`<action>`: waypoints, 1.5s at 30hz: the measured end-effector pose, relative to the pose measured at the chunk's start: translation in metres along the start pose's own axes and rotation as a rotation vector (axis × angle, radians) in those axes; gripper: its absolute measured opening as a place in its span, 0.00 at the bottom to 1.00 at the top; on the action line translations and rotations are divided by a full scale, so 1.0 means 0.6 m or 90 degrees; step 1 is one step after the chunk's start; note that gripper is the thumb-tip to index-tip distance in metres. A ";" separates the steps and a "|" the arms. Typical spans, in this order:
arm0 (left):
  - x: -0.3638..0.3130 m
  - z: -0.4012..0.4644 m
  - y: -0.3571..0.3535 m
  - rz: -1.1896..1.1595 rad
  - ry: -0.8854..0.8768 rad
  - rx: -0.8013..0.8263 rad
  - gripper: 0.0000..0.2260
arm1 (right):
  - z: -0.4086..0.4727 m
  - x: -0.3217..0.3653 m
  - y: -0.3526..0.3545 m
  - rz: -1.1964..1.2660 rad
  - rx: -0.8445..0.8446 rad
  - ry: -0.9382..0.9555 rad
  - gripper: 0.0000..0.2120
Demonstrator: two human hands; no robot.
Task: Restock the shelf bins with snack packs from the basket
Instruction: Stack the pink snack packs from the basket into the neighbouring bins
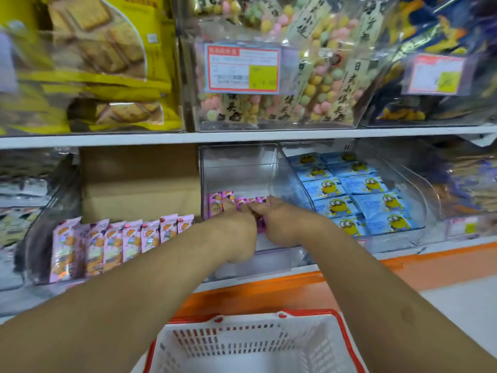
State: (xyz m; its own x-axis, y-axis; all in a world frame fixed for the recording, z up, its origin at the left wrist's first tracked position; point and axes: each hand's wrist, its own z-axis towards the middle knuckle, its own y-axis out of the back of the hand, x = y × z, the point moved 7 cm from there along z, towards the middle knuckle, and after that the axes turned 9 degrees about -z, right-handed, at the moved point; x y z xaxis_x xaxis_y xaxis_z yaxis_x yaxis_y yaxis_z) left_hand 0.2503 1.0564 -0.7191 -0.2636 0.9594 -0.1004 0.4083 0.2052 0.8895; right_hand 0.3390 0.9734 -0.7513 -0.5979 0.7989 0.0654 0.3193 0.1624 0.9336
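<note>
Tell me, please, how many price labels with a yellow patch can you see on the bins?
3: one label on the upper middle bin, one on the upper right bin, one on the lower right bin. Others may be hidden.

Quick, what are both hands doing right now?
Left hand: fingers lie fairly straight, pressing on the purple snack packs in the clear bin.
Right hand: the same, touching those packs; no clear grip.

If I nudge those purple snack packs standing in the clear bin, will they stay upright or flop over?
The purple snack packs look thin and stand on edge, so they would probably tip easily. Their glossy film likely slides on the clear bin. Small size suggests they're light.
</note>
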 end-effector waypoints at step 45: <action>0.010 0.098 -0.003 0.371 0.023 0.001 0.42 | 0.092 -0.002 -0.045 0.079 0.000 -0.009 0.44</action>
State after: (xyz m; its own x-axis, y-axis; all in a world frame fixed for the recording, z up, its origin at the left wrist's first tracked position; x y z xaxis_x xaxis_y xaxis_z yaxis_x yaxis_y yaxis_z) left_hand 0.2991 1.0732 -0.7476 -0.0250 0.9071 0.4202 0.4965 -0.3535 0.7928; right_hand 0.3717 0.9997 -0.7963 -0.5440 0.8207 0.1750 0.3902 0.0628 0.9186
